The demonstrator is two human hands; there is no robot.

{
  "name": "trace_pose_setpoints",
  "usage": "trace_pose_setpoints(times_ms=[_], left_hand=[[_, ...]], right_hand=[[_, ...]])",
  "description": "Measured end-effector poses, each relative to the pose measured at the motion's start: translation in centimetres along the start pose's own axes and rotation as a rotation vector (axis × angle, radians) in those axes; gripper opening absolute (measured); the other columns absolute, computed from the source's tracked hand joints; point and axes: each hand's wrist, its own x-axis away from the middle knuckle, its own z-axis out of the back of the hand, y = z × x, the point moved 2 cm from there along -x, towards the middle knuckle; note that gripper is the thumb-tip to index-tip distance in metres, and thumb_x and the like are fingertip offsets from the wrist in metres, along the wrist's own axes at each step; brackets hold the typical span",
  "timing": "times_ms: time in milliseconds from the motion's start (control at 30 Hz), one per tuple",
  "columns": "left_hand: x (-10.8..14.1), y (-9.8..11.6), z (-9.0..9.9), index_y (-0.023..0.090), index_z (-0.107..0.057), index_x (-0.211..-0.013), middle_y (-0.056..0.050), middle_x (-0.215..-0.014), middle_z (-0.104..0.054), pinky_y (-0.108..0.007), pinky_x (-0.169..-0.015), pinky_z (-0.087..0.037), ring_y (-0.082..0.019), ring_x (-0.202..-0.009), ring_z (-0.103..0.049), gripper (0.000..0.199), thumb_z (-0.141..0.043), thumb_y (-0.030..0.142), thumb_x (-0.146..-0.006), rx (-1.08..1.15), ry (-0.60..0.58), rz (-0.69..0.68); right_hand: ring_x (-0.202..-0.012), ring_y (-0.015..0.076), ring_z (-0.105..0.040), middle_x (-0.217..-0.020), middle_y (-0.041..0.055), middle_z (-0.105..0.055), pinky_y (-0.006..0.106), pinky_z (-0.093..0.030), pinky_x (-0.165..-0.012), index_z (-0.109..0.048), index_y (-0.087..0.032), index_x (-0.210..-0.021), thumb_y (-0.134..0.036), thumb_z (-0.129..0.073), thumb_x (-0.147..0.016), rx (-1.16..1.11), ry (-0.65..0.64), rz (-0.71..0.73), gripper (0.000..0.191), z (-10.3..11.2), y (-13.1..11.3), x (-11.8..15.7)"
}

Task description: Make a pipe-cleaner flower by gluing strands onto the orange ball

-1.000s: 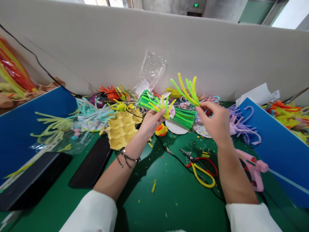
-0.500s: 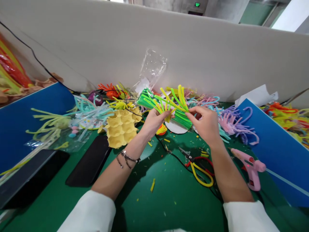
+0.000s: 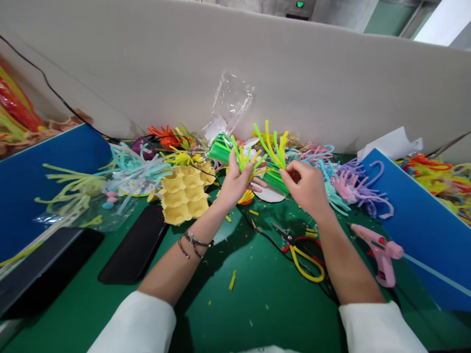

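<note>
My left hand (image 3: 237,181) holds a small bunch of yellow-green pipe cleaners (image 3: 246,158) that fan out between its thumb and fingers, some of its fingers stretched loosely. My right hand (image 3: 307,185) pinches the lower end of a second yellow-green bunch (image 3: 275,147), whose tips spread upward. The two bunches are close together. Behind and below them lies a bundle of dark green pipe cleaners (image 3: 276,179), partly covered by the hands. A clear plastic sleeve (image 3: 232,100) reaches from its far end up against the wall.
Scissors (image 3: 300,252) with red and yellow handles lie in front of my right hand. Farther right are a pink glue gun (image 3: 380,250) and a blue divider (image 3: 423,225). A yellow egg carton (image 3: 184,193) and a black phone (image 3: 132,245) lie left. Cut scraps (image 3: 232,280) dot the green table.
The bunch in my right hand has fanned out and stands more upright. My left hand has turned, its fingers looser, and its bunch now points more upward.
</note>
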Motion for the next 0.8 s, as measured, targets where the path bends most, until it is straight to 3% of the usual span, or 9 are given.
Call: trace_pose_setpoints(times_ms=[67, 133, 267, 333, 433, 533, 600, 667, 800], left_hand=[[0.1, 0.1, -0.1, 0.035, 0.005, -0.143, -0.013, -0.117, -0.063, -0.021, -0.045, -0.054, -0.011, -0.053, -0.066, 0.073, -0.045, 0.024, -0.091, -0.017, 0.023, -0.036], [0.2, 0.3, -0.1, 0.037, 0.008, -0.144, -0.015, -0.130, -0.055, -0.021, -0.045, -0.054, -0.010, -0.054, -0.066, 0.075, -0.044, 0.023, -0.091, -0.073, 0.044, -0.094], [0.3, 0.8, 0.0, 0.038, -0.011, -0.145, -0.012, -0.138, -0.047, -0.021, -0.046, -0.055, -0.005, -0.049, -0.061, 0.064, -0.043, 0.024, -0.090, -0.250, 0.055, -0.206], [0.2, 0.8, 0.1, 0.031, -0.033, -0.139, -0.010, -0.126, -0.056, -0.021, -0.046, -0.054, -0.006, -0.051, -0.061, 0.051, -0.042, 0.023, -0.090, -0.317, 0.051, -0.209], [-0.1, 0.3, 0.1, 0.018, -0.057, -0.120, -0.005, -0.083, -0.062, -0.021, -0.045, -0.051, -0.009, -0.051, -0.056, 0.037, -0.039, 0.021, -0.088, -0.352, 0.063, -0.183], [-0.1, 0.0, -0.1, 0.015, -0.063, -0.104, -0.001, -0.065, -0.053, -0.023, -0.047, -0.047, -0.010, -0.050, -0.050, 0.031, -0.040, 0.024, -0.086, -0.281, 0.059, -0.175], [0.1, 0.2, -0.3, 0.016, -0.062, -0.081, -0.001, -0.067, -0.052, -0.025, -0.054, -0.047, -0.012, -0.058, -0.051, 0.024, -0.045, 0.033, -0.084, -0.287, 0.054, -0.259], [0.3, 0.5, -0.4, 0.017, -0.053, -0.061, 0.000, -0.064, -0.049, -0.025, -0.063, -0.046, -0.012, -0.065, -0.049, 0.032, -0.053, 0.042, -0.081, -0.341, 0.082, -0.352], [0.3, 0.5, -0.6, 0.016, -0.052, -0.059, 0.002, -0.060, -0.051, -0.023, -0.066, -0.044, -0.011, -0.065, -0.049, 0.037, -0.061, 0.047, -0.076, -0.280, 0.061, -0.289]], right_hand=[[-0.053, 0.0089, -0.044, -0.059, -0.0022, -0.052, 0.023, -0.031, -0.056, -0.047, -0.019, -0.063, -0.030, -0.052, -0.081, 0.000, -0.005, 0.004, 0.022, -0.2, -0.1, 0.1], [-0.054, 0.0089, -0.043, -0.059, -0.0023, -0.051, 0.023, -0.030, -0.056, -0.045, -0.019, -0.063, -0.030, -0.052, -0.082, 0.002, 0.000, 0.017, 0.023, -0.3, -0.3, 0.1], [-0.054, 0.0088, -0.042, -0.059, -0.0026, -0.049, 0.023, -0.030, -0.056, -0.043, -0.019, -0.062, -0.028, -0.051, -0.082, 0.017, 0.041, 0.064, 0.023, -0.3, -0.5, 0.3], [-0.054, 0.0089, -0.041, -0.059, -0.0027, -0.048, 0.023, -0.029, -0.055, -0.042, -0.019, -0.062, -0.028, -0.050, -0.083, 0.028, 0.074, 0.093, 0.024, -0.3, -0.7, 0.4], [-0.054, 0.0092, -0.040, -0.059, -0.0028, -0.047, 0.023, -0.029, -0.056, -0.042, -0.020, -0.062, -0.027, -0.049, -0.084, 0.041, 0.134, 0.130, 0.023, -0.6, -1.2, 0.6], [-0.055, 0.0095, -0.041, -0.060, -0.0024, -0.048, 0.023, -0.030, -0.056, -0.042, -0.020, -0.063, -0.026, -0.048, -0.085, 0.043, 0.150, 0.167, 0.023, -1.3, -2.0, 0.8], [-0.056, 0.0100, -0.042, -0.061, -0.0015, -0.050, 0.023, -0.030, -0.056, -0.044, -0.020, -0.063, -0.026, -0.047, -0.086, 0.067, 0.116, 0.204, 0.023, -2.0, -2.7, 0.9], [-0.057, 0.0109, -0.043, -0.063, 0.0000, -0.053, 0.024, -0.030, -0.057, -0.048, -0.019, -0.065, -0.027, -0.045, -0.087, 0.130, 0.066, 0.233, 0.023, -2.7, -3.2, 0.9], [-0.063, 0.0132, -0.050, -0.073, 0.0039, -0.060, 0.026, -0.033, -0.061, -0.057, -0.017, -0.075, -0.025, -0.045, -0.087, 0.243, -0.055, 0.242, 0.019, -3.2, -3.7, 0.7]])
